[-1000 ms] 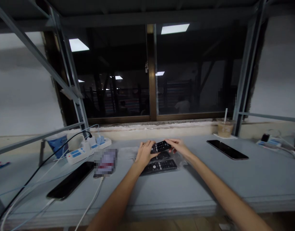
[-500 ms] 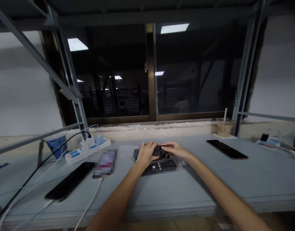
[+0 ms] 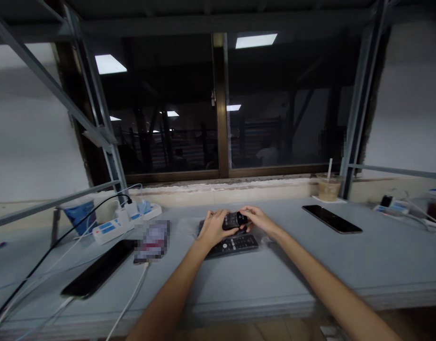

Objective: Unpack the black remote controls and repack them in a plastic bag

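A black remote control (image 3: 235, 219) is held between my two hands, its buttoned face turned up. My left hand (image 3: 215, 229) is closed round its left part. At the right end, my right hand (image 3: 257, 219) grips it with thumb and fingers. Just below, a second black remote control (image 3: 234, 245) lies on the grey table (image 3: 274, 284), buttons up. Clear plastic wrapping (image 3: 264, 241) shows at that remote's right end. Something dark lies under my left hand, mostly covered.
On the left lie a black phone (image 3: 99, 269), a blurred-out phone-like thing (image 3: 154, 240), charging cables and a white power strip (image 3: 127, 223). Behind it stands a blue cup (image 3: 79, 217). To the right are another phone (image 3: 331, 219) and a drink cup with straw (image 3: 327, 188).
The held remote has tilted so that more of its buttoned face shows. My right fingers have shifted toward its end. The whole view has moved slightly.
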The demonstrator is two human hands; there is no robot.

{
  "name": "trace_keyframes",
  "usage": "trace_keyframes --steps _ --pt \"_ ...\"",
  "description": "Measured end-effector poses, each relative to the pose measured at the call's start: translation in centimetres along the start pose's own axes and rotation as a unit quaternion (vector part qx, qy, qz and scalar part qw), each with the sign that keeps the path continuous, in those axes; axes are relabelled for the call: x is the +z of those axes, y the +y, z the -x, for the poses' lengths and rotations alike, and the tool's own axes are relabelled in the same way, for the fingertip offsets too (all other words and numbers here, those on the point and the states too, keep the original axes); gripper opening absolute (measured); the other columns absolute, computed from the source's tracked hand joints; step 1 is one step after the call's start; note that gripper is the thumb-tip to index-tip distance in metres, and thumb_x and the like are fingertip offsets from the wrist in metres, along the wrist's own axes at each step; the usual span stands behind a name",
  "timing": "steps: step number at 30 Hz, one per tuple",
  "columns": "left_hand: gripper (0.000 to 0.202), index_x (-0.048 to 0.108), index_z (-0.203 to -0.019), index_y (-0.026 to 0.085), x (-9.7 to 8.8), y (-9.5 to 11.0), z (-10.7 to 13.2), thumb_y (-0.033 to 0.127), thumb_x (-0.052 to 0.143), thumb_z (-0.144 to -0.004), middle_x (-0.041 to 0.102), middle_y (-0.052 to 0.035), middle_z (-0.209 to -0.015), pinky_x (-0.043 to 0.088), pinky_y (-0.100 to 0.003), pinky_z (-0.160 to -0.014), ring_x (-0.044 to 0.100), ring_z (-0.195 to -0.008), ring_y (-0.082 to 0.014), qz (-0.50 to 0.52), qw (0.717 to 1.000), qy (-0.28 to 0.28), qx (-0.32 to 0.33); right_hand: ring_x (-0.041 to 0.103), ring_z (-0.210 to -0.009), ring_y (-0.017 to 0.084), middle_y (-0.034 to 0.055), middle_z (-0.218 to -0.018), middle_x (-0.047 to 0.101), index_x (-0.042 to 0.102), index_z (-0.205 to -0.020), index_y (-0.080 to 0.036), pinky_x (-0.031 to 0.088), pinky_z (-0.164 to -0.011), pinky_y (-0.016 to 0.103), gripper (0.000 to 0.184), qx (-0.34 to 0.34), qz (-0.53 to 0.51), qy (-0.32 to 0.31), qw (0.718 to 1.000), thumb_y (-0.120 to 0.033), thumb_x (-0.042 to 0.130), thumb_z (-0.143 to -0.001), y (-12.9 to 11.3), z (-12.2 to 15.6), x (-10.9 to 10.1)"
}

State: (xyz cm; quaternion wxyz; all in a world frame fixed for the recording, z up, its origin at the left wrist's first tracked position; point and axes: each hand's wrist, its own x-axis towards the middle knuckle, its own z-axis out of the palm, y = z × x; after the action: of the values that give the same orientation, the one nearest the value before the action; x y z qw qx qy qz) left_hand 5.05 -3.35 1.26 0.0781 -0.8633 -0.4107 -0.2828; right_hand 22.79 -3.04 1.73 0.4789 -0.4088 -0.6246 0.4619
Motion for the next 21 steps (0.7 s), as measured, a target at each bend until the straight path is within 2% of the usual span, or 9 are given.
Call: trace_keyframes --steps 7,10,15,18,21 --pt "0.035 0.049 -0.106 0.021 -0.2 -1.3 -0.1 0.021 0.059 -0.072 0.060 -0.0042 -0.106 0.029 -0.034 -0.088 0.052 -0.103 -0.0205 -0.025 0.998 0.004 -0.061 0.056 -0.044 0.012 0.0003 -0.065 0.061 0.058 -0.083 -0.019 0.045 -0.038 0.023 0.018 0.003 -0.109 0.122 0.987 -0.034 0.048 -0.080 0.3 -0.7 -0.9" --pt "0.036 0.050 -0.105 0.021 -0.4 -1.7 0.0 0.019 0.061 -0.071 0.060 -0.0048 -0.106 0.029 -0.036 -0.088 0.052 -0.102 -0.0217 -0.051 0.994 0.018 -0.093 0.054 -0.042 0.010 -0.0007 -0.061 0.059 0.058 -0.081 -0.018 0.044 -0.038 0.021 0.020 0.013 -0.175 0.149 0.973 -0.035 0.047 -0.082 0.4 -0.9 -1.3" --pt "0.027 0.055 -0.097 0.023 -0.4 -2.0 0.1 0.029 0.064 -0.073 0.064 -0.0026 -0.098 0.029 -0.036 -0.085 0.056 -0.095 -0.0216 -0.055 0.992 0.018 -0.116 0.057 -0.051 0.011 0.0000 -0.060 0.058 0.056 -0.073 -0.018 0.044 -0.041 0.019 0.026 0.069 -0.284 0.124 0.948 -0.033 0.040 -0.086 0.0 -1.0 -1.6" --pt "0.026 0.055 -0.095 0.023 -0.4 -2.1 0.1 0.039 0.060 -0.075 0.064 -0.0024 -0.096 0.030 -0.034 -0.082 0.057 -0.092 -0.0204 -0.055 0.991 0.032 -0.118 0.058 -0.056 0.010 -0.0001 -0.063 0.060 0.058 -0.076 -0.019 0.044 -0.043 0.018 0.020 0.075 -0.298 0.098 0.947 -0.026 0.043 -0.085 0.0 -1.0 -1.7" --pt "0.029 0.055 -0.095 0.023 -0.4 -2.2 0.1 0.045 0.057 -0.076 0.064 -0.0020 -0.095 0.031 -0.032 -0.081 0.057 -0.092 -0.0197 -0.062 0.990 0.048 -0.115 0.059 -0.059 0.010 -0.0010 -0.068 0.062 0.060 -0.079 -0.021 0.044 -0.043 0.018 0.014 0.064 -0.286 0.092 0.952 -0.027 0.048 -0.083 0.3 -1.0 -1.8"
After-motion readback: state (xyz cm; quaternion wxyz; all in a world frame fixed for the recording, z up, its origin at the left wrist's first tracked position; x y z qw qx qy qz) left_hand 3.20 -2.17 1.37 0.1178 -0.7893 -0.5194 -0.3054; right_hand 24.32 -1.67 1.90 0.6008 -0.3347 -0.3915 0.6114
